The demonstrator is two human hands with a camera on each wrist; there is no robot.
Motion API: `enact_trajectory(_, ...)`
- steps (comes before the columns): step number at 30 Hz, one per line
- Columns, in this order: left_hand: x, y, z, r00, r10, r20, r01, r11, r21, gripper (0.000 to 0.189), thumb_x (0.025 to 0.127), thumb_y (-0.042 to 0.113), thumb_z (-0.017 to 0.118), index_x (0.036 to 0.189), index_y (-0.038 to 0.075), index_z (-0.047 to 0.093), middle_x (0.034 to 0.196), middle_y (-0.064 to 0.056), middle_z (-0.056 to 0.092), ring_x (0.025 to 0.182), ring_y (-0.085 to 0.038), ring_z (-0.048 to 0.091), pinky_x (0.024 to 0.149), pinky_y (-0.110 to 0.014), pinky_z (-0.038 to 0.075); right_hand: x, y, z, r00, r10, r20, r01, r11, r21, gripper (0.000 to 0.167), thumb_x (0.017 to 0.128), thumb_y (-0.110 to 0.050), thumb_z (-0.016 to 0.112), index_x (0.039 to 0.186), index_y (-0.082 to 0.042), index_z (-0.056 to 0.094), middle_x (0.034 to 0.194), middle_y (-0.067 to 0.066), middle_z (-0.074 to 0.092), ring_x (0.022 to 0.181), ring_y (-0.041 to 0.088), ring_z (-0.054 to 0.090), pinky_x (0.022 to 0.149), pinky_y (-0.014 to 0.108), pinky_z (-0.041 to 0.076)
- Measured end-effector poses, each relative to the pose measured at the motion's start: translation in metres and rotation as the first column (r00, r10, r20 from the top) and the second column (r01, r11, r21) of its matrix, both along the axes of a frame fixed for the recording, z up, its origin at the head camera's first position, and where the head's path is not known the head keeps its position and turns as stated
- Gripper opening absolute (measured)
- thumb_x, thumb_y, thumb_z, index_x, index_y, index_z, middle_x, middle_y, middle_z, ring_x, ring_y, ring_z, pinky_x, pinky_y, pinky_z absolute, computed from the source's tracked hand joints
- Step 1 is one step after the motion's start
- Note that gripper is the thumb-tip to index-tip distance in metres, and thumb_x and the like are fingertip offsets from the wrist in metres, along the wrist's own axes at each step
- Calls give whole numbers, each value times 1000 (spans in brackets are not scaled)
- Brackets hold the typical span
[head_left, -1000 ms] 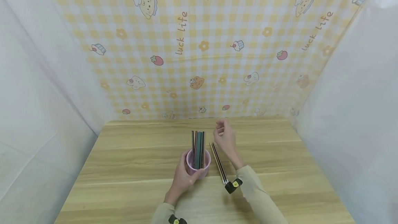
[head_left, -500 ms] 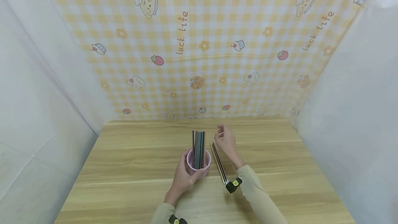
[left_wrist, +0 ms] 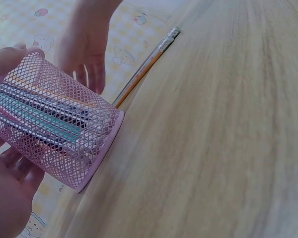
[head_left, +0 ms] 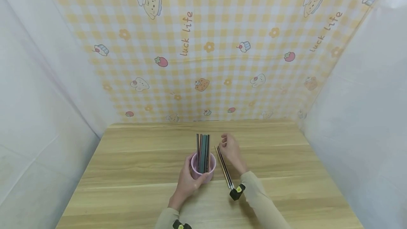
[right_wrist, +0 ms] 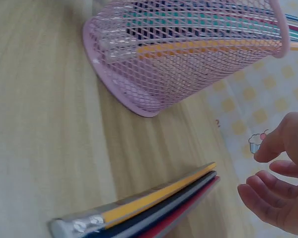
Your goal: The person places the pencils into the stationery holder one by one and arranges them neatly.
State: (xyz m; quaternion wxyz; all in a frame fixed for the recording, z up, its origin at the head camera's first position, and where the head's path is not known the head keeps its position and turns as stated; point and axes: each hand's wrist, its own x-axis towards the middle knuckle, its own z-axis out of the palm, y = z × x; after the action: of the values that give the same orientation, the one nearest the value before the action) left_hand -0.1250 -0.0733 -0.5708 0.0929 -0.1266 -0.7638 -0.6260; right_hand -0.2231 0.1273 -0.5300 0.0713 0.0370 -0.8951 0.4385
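My left hand (head_left: 187, 183) grips a pink wire-mesh pencil cup (left_wrist: 69, 119), its thumb at the near side of the rim. Several pencils (head_left: 203, 151) in dark, teal and orange colours stand upright inside the cup. Just right of it, a few loose pencils (right_wrist: 159, 203) lie side by side on the table; yellow, dark blue and red ones show in the right wrist view. My right hand (head_left: 231, 149) hovers by their far ends, fingers loosely bent, with nothing between thumb and fingers.
The wood-grain table (head_left: 133, 172) ends at a yellow checked cloth backdrop (head_left: 203, 45). White side walls (head_left: 41, 91) stand to left and right. A small black wrist camera (head_left: 236, 193) overlaps the loose pencils' near ends in the head view.
My right hand has come down and nearer to me, towards the far ends of the loose pencils. The left hand and the pencil cup have stayed in place.
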Motion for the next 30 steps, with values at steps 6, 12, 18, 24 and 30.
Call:
enact_trajectory(6,0,1,-1,1000,3,-3,-3,1000,13,88,76,16,88,149,10,40,143,-12,56,130,-29,57,113,-50,45,5,-1,-13,999,22,32,-22,1000,20,37,85,4,64,121,6,58,100,17,65,88,28,66,75,38,61)
enact_trajectory(12,9,2,23,1000,0,-14,0,1000,4,86,76,10,86,147,-4,40,140,-22,56,128,-37,58,111,-55,46,8,-1,-23,1000,16,18,-18,994,107,37,81,7,64,118,4,60,100,16,66,92,29,65,80,40,61)
enact_trajectory(18,10,2,26,1000,3,-15,-3,1000,-12,86,77,11,86,147,-6,39,140,-24,56,127,-38,58,110,-54,47,8,-1,-29,1000,7,21,-10,989,151,37,80,8,63,116,4,61,102,18,67,94,31,66,82,42,61)
enact_trajectory(24,0,2,-1,1000,13,-22,-13,1000,5,87,76,13,87,149,4,40,142,-17,56,128,-34,58,111,-52,47,7,0,-29,998,-15,66,5,987,160,39,75,9,63,114,5,62,101,19,66,91,32,65,80,42,61)
enact_trajectory(30,-1,0,-3,1000,-5,2,5,1000,26,87,77,22,88,149,14,40,143,-9,56,129,-28,57,113,-46,46,8,-1,-26,998,-39,54,26,975,219,28,79,5,66,106,6,64,98,20,66,88,32,64,79,45,59)
